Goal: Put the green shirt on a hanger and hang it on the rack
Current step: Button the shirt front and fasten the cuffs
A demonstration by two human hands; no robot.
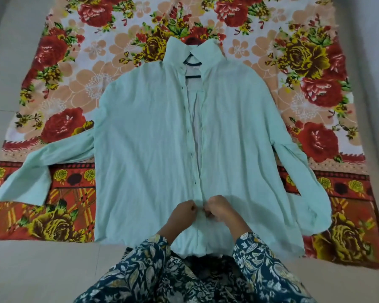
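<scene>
The pale green shirt [144, 136] lies flat, front side up, with both sleeves spread out and its collar at the far end. A dark hanger [192, 75] sits inside the neck opening; only its bar and part of the neck show between the collar flaps. The front stands open from the collar down to my hands. My left hand [185, 212] pinches the left front edge low on the shirt. My right hand [217, 209] pinches the right front edge right beside it, the two hands almost touching.
A floral cloth [74, 62] in red, orange and white is spread under the shirt on a pale tiled floor [31, 270]. My dark patterned sleeves [260, 259] and lap fill the bottom of the view. No rack is in sight.
</scene>
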